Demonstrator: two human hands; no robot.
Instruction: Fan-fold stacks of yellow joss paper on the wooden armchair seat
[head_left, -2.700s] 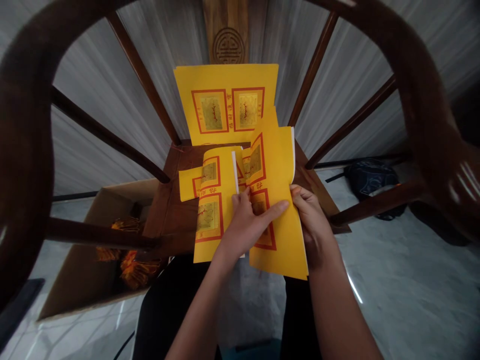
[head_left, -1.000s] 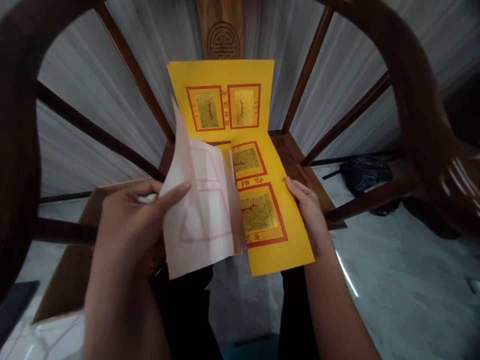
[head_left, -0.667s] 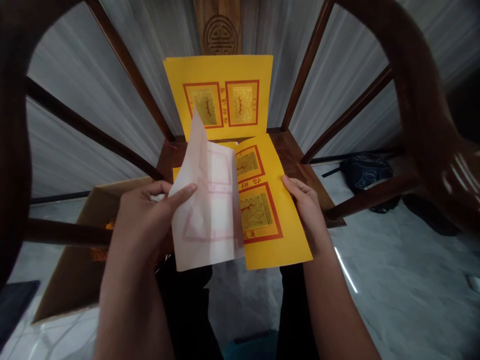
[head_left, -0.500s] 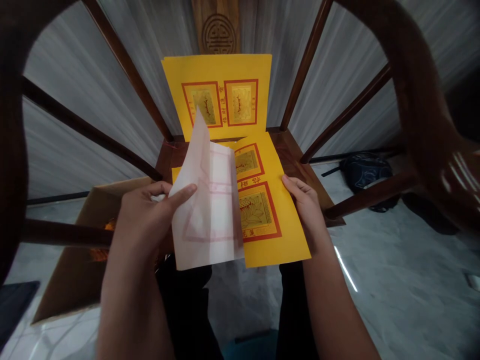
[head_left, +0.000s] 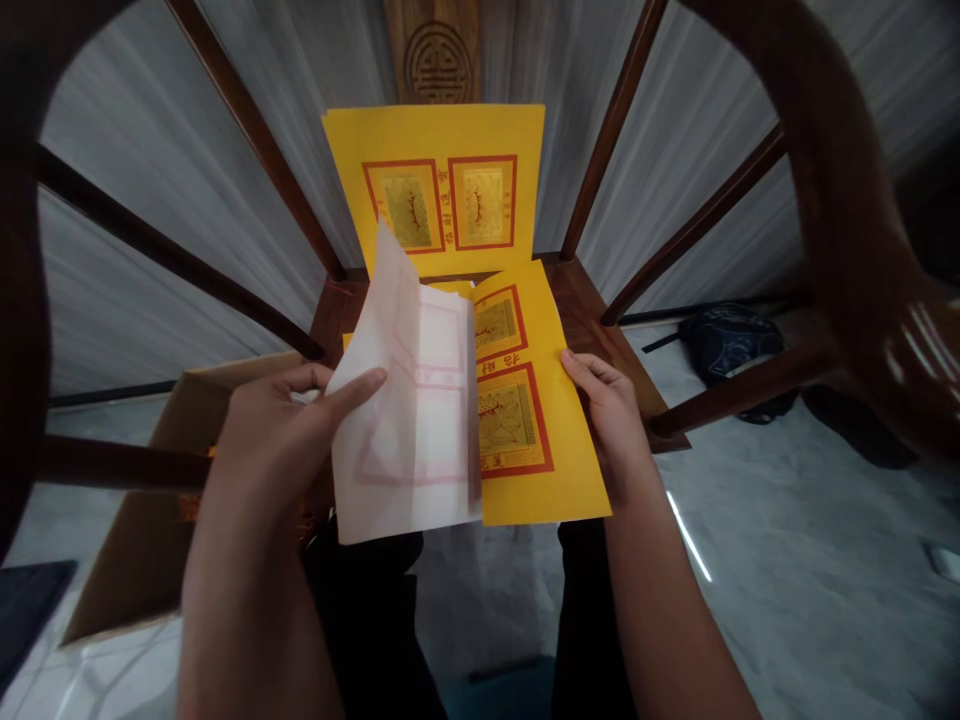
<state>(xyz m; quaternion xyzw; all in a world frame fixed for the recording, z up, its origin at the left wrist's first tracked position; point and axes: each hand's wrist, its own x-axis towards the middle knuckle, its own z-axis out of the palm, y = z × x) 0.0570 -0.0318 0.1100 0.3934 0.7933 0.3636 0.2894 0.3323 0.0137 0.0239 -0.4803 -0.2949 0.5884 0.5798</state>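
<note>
My left hand (head_left: 277, 435) pinches a thin, pale sheet of joss paper (head_left: 405, 420), with red frames showing faintly through it. My right hand (head_left: 607, 420) grips the right edge of a yellow joss paper sheet (head_left: 532, 480) printed with red-framed gold panels, one showing a lotus. The pale sheet stands over this yellow sheet's left side and hides part of it. A further yellow sheet (head_left: 435, 190) with two red-framed gold panels leans against the chair's back splat (head_left: 439, 60), beyond both hands.
The sheets lie above the dark wooden chair seat (head_left: 581, 320), inside the curved armrest (head_left: 840, 200) and spindles. A cardboard box (head_left: 127, 560) holding yellow-orange paper stands at the left. A dark bag (head_left: 727, 345) lies on the pale floor at the right.
My hands have moved apart since the earliest frame, and the left now lifts the pale sheet. Over the last second, that sheet has flattened slightly toward the yellow sheet, and the view has shifted a little.
</note>
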